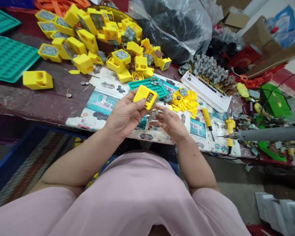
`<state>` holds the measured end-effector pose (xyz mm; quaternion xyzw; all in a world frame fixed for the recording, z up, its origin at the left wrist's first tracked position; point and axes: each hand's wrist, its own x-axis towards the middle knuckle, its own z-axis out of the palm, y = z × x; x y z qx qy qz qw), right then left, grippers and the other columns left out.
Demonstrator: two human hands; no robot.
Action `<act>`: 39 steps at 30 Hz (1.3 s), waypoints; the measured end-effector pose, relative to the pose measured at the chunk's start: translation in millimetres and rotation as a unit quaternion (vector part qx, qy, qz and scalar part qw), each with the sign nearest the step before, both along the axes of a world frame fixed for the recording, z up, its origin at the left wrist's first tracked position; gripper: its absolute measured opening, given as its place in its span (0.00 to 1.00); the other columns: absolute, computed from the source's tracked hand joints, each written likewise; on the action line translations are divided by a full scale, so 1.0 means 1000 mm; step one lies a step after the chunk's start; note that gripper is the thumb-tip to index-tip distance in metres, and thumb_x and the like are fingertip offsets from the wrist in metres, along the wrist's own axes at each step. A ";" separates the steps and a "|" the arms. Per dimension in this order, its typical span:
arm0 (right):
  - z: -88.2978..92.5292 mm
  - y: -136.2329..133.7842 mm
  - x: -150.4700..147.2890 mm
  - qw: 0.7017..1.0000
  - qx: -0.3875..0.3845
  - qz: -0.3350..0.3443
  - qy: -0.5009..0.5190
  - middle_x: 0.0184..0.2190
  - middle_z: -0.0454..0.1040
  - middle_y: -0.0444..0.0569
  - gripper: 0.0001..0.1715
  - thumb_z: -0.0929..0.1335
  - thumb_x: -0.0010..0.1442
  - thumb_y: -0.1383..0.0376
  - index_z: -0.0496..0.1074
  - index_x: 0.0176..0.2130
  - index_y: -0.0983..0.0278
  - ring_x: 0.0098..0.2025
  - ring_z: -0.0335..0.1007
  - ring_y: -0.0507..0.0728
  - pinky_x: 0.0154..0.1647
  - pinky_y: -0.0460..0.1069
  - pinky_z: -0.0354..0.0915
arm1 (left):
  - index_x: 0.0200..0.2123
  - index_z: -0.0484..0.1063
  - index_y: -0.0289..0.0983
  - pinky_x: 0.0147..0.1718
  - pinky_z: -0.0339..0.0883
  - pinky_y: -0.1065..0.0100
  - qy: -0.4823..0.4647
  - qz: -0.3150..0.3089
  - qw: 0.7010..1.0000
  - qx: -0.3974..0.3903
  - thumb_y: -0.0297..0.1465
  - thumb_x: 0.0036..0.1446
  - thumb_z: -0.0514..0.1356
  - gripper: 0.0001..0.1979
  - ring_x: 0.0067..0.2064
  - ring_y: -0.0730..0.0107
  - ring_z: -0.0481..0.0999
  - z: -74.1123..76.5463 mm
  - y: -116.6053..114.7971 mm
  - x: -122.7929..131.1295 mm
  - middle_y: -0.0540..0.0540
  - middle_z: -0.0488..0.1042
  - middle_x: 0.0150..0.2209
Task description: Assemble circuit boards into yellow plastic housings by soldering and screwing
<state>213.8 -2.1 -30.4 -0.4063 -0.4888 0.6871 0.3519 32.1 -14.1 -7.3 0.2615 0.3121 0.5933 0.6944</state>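
My left hand (125,114) is closed around a small yellow plastic box (145,96), held above the table's front edge with several round button cells showing in its open end. Just to its right, my right hand (170,124) pinches a small grey metal part (152,115) under the box. A green tray (149,85) lies on the printed sheets right behind the box.
A heap of yellow housings (98,36) fills the back left, beside teal moulded trays (7,57). Small yellow covers (185,102), a yellow screwdriver (207,119), a white rack of wired boards (206,90) and a soldering iron (265,133) lie to the right.
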 end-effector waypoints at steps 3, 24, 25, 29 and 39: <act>-0.002 -0.008 -0.003 0.998 -0.055 -0.005 0.032 0.32 0.80 0.43 0.31 0.79 0.42 0.47 0.76 0.41 0.60 0.34 0.78 0.52 0.32 0.47 0.76 | 0.42 0.71 0.39 0.55 0.76 0.57 0.012 -0.002 1.000 0.002 0.28 0.52 0.68 0.14 0.54 0.58 0.79 -0.001 -0.001 0.004 0.47 0.79 0.44; -0.011 -0.024 0.013 0.982 -0.096 -0.140 0.078 0.26 0.81 0.42 0.36 0.82 0.34 0.48 0.74 0.39 0.61 0.27 0.80 0.55 0.26 0.46 0.77 | 0.43 0.71 0.38 0.56 0.75 0.65 0.035 0.006 0.998 -0.054 0.26 0.52 0.66 0.14 0.56 0.64 0.78 -0.015 -0.007 0.027 0.45 0.79 0.48; -0.011 -0.024 0.013 0.982 -0.099 -0.137 0.081 0.25 0.80 0.41 0.36 0.82 0.34 0.48 0.74 0.39 0.61 0.26 0.80 0.54 0.26 0.46 0.77 | 0.43 0.71 0.38 0.56 0.75 0.65 0.034 0.010 0.998 -0.060 0.25 0.52 0.65 0.14 0.55 0.64 0.78 -0.013 -0.007 0.028 0.45 0.80 0.48; -0.008 -0.026 0.016 0.983 -0.103 -0.124 0.087 0.23 0.78 0.38 0.38 0.81 0.35 0.45 0.73 0.41 0.61 0.24 0.79 0.53 0.25 0.46 0.77 | 0.43 0.72 0.36 0.53 0.76 0.68 0.027 0.037 0.994 -0.095 0.22 0.54 0.61 0.12 0.51 0.67 0.81 -0.006 -0.008 0.031 0.45 0.81 0.44; -0.015 -0.034 0.017 0.987 -0.082 -0.123 0.056 0.22 0.78 0.38 0.34 0.79 0.37 0.43 0.70 0.35 0.62 0.22 0.77 0.51 0.24 0.46 0.75 | 0.49 0.73 0.38 0.48 0.78 0.69 0.032 -0.010 0.988 -0.148 0.20 0.54 0.61 0.18 0.46 0.67 0.83 -0.001 -0.018 0.040 0.46 0.82 0.42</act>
